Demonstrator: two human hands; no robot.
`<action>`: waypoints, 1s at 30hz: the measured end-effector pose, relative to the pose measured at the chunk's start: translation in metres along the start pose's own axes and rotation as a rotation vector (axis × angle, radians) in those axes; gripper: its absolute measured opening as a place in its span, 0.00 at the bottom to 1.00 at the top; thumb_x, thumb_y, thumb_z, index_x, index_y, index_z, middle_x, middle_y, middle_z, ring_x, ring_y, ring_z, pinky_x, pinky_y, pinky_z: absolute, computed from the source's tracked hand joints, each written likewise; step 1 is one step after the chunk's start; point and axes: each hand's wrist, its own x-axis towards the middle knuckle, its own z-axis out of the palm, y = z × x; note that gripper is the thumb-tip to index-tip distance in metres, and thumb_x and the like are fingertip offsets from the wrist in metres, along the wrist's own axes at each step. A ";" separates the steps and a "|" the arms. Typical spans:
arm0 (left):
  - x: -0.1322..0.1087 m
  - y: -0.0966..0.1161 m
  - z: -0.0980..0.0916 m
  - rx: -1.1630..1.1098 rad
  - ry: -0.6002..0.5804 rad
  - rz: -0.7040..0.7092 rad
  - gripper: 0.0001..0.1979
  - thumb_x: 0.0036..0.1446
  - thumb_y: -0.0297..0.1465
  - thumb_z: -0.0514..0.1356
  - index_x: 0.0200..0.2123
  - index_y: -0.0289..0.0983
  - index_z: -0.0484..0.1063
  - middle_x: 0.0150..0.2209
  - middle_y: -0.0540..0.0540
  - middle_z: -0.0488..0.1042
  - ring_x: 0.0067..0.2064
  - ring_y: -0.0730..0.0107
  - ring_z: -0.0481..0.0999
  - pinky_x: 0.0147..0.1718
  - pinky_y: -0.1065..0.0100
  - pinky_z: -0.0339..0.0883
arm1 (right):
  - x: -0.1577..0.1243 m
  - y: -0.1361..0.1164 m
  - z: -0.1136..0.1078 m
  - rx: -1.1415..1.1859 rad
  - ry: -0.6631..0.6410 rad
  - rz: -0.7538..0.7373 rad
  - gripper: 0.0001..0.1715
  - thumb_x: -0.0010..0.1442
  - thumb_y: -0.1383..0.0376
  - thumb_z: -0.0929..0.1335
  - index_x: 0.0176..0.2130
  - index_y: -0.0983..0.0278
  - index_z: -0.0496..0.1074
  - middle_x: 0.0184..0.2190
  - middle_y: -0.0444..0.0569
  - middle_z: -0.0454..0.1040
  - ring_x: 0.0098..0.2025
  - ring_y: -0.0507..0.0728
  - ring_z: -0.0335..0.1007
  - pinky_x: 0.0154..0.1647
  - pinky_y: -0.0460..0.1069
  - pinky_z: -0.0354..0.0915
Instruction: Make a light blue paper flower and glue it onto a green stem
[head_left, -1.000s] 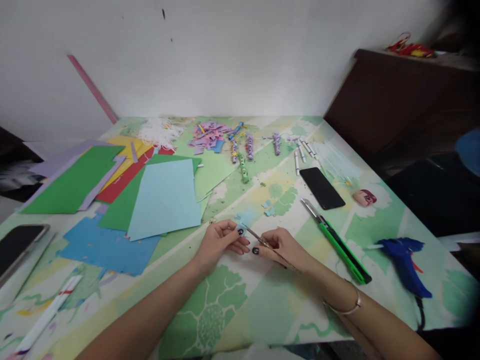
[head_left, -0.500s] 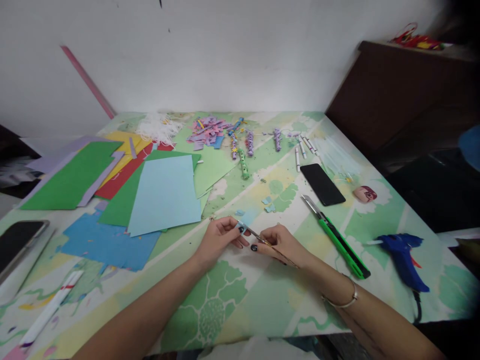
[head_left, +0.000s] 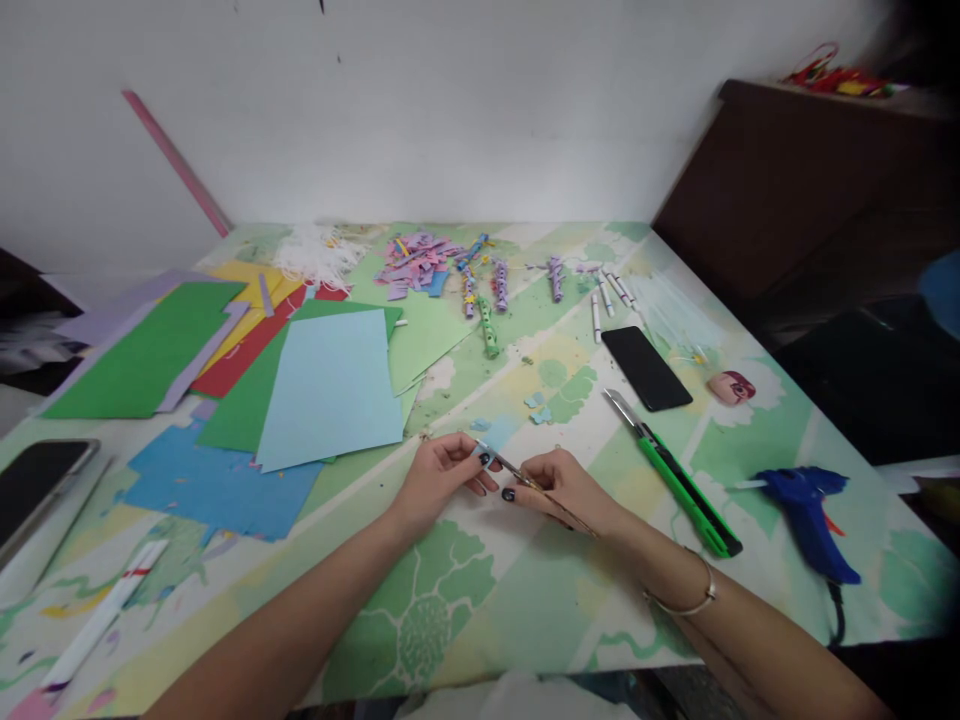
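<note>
My left hand pinches a tiny light-blue paper piece between thumb and fingers, just above the table. My right hand grips a thin pair of scissors, whose tips meet the paper piece. Both hands rest near the middle front of the green-patterned table. A few small blue paper offcuts lie just beyond the hands.
Coloured paper sheets are stacked at left. A green utility knife, black phone, blue glue gun and small eraser-like figure lie at right. Paper scraps and white markers sit at the back. Another phone is far left.
The view shifted slightly between the earliest frame and now. The scissors have closed in on the small blue piece; the hands have barely moved.
</note>
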 end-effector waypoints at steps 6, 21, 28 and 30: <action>0.000 0.001 0.001 0.011 0.013 -0.005 0.08 0.51 0.32 0.61 0.26 0.32 0.70 0.21 0.45 0.76 0.23 0.73 0.75 0.24 0.74 0.67 | 0.000 0.003 0.001 -0.024 0.019 -0.009 0.25 0.52 0.54 0.68 0.17 0.64 0.53 0.13 0.36 0.46 0.18 0.45 0.41 0.18 0.44 0.39; 0.000 -0.001 0.000 -0.008 0.009 -0.010 0.09 0.51 0.33 0.61 0.26 0.32 0.71 0.22 0.46 0.76 0.24 0.71 0.75 0.24 0.73 0.67 | 0.002 0.005 0.000 -0.148 0.075 -0.042 0.26 0.51 0.52 0.67 0.17 0.64 0.51 0.16 0.37 0.44 0.20 0.46 0.40 0.19 0.44 0.39; 0.001 -0.003 -0.001 -0.021 0.006 0.000 0.09 0.51 0.32 0.61 0.26 0.32 0.71 0.25 0.44 0.77 0.24 0.72 0.75 0.24 0.73 0.68 | 0.003 0.005 0.000 -0.203 0.092 -0.070 0.27 0.51 0.51 0.67 0.16 0.64 0.51 0.16 0.38 0.44 0.21 0.47 0.40 0.19 0.45 0.39; 0.001 -0.003 -0.001 -0.017 0.009 -0.006 0.09 0.51 0.32 0.62 0.25 0.32 0.71 0.24 0.44 0.76 0.24 0.72 0.75 0.24 0.72 0.68 | 0.003 0.006 0.000 -0.212 0.094 -0.076 0.28 0.51 0.51 0.67 0.16 0.64 0.51 0.16 0.38 0.44 0.21 0.47 0.40 0.19 0.45 0.40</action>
